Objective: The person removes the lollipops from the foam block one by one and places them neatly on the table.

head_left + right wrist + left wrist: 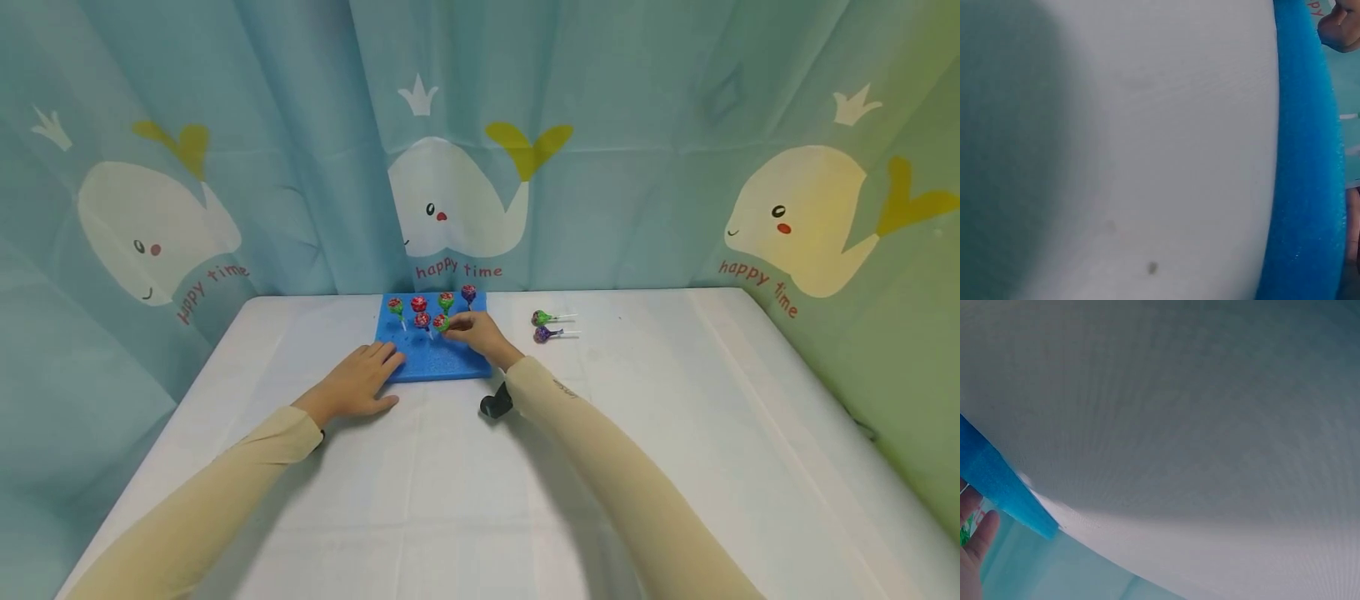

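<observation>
A blue foam board point(442, 360) lies toward the table's far side, with several wrapped lollipops standing in it on white sticks. Among them are a purple lollipop point(468, 292) at the back right and a red lollipop point(418, 303). My right hand point(480, 333) reaches over the board's right part and pinches a green-and-red lollipop point(441, 322); whether its stick sits in the foam cannot be told. My left hand point(362, 379) rests at the board's front left corner, fingers extended onto it, thumb on the table. In the right wrist view, the foam board point(1310, 150) appears edge-on.
Right of the board, a green lollipop point(541, 317) and a purple lollipop point(543, 334) lie on the white-covered table point(675, 417). A black wrist device point(496, 403) shows under the right wrist. A blue curtain point(637, 208) with whale prints hangs behind the table.
</observation>
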Demonstrator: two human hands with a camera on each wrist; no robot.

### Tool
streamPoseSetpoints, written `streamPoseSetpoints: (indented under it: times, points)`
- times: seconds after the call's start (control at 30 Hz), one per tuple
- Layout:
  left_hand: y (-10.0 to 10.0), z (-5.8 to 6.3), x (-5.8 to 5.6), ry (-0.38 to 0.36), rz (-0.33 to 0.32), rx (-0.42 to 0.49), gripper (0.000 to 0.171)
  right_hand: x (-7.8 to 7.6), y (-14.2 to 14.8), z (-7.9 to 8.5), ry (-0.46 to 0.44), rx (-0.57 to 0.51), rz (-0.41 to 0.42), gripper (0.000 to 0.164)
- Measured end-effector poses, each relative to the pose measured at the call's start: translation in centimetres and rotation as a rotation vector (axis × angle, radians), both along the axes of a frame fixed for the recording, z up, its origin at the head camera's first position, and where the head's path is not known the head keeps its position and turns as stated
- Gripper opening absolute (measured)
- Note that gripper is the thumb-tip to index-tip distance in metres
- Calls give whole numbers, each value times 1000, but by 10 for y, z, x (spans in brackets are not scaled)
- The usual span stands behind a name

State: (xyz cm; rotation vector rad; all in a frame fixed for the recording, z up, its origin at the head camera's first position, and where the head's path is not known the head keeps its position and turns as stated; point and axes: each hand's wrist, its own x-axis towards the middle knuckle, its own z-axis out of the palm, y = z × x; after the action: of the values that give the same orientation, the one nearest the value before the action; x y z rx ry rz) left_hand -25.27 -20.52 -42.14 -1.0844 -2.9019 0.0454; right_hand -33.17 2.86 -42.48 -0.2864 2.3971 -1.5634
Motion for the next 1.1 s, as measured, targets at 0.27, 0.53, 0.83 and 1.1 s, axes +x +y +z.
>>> streamPoseSetpoints:
  times: [0.27,0.53,0.83,1.1]
  points:
    - [-2,0,-1,-21,21,-9,59,-1,-3,-1,23,9,-14,22]
    - [-4,0,-1,11,7,-12,58,-3,-4,-2,15,-2,-17,23]
    - [-2,-1,1,3,7,-10,59,-7,5,-12,-6,-122,56,27]
    - [0,-3,0,6,20,-20,59,-3,11,-7,-55,-213,41,29]
